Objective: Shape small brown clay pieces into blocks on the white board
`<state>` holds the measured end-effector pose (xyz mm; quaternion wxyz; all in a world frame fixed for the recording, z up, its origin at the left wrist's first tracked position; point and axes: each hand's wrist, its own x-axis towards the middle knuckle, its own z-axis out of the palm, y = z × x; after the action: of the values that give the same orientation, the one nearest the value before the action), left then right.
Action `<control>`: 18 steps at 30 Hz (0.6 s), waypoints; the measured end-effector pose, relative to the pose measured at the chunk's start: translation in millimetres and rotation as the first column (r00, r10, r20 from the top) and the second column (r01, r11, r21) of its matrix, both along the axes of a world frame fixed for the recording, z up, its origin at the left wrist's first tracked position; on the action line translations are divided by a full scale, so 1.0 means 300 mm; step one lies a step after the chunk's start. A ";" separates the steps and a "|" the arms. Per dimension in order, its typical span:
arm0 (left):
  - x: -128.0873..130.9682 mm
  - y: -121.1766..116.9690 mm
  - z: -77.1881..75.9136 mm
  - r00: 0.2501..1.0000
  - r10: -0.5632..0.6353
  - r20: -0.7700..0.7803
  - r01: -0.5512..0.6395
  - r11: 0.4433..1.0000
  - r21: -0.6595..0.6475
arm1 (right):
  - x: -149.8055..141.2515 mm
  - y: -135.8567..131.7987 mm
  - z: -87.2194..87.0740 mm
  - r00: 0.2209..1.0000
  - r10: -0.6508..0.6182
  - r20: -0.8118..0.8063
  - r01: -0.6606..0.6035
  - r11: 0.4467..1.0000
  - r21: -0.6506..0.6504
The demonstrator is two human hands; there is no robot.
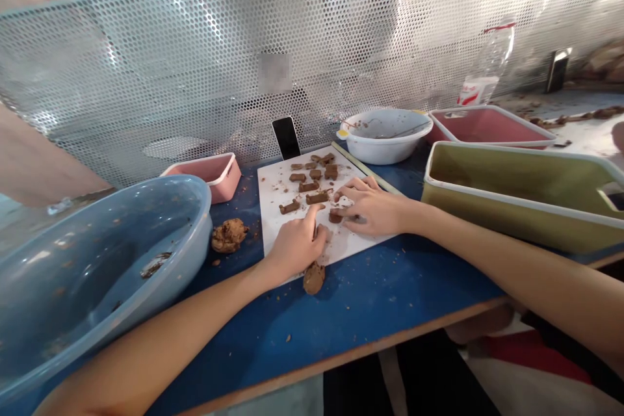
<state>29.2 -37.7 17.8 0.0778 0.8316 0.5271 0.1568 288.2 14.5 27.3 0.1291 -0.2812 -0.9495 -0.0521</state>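
Several small, shaped pieces of brown clay (309, 187) lie in loose rows on a white board (273, 188). My right hand (373, 208) comes in from the right, its fingertips bent around a small clay piece (335, 216) near the middle of the board. Close by on the left, my left hand (295, 244) holds nothing that I can see; its index finger points forward and its thumb is apart. Below that hand, a flattened clay lump (314, 278) lies at the board's near edge. A rougher clay lump (229, 235) sits on the blue table left of the board.
A large blue basin (195, 260) and a pink box (227, 179) stand at left. Behind the board, a phone (286, 138) leans on a perforated metal screen (209, 78). A pale stick (363, 167), white basin (390, 146), pink tray (492, 127), olive bin (517, 208) and bottle (490, 65) are right.
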 end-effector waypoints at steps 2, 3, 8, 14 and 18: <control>0.000 -0.001 0.002 1.000 -0.005 0.007 0.005 1.000 -0.001 | 0.000 -0.004 0.005 1.000 -0.006 0.006 0.006 1.000 -0.015; 0.000 0.000 0.002 1.000 -0.009 0.011 0.009 1.000 0.000 | 0.001 -0.006 0.008 1.000 -0.005 0.008 0.005 1.000 -0.013; -0.004 0.002 -0.002 1.000 -0.014 0.008 0.014 1.000 0.021 | 0.010 0.002 0.009 0.999 0.035 -0.013 -0.035 0.999 0.037; -0.008 0.002 -0.007 0.999 -0.032 0.028 0.031 0.999 0.015 | 0.022 0.018 0.014 0.994 -0.024 -0.105 0.030 0.998 0.062; -0.006 0.001 -0.006 0.999 -0.024 0.030 0.024 1.000 0.014 | 0.024 -0.002 0.027 0.998 0.026 -0.058 -0.025 1.000 0.011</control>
<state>27.4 -37.3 16.0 0.0819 0.8359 0.5149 0.1717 295.3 14.0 35.5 0.1590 -0.2698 -0.9485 -0.0472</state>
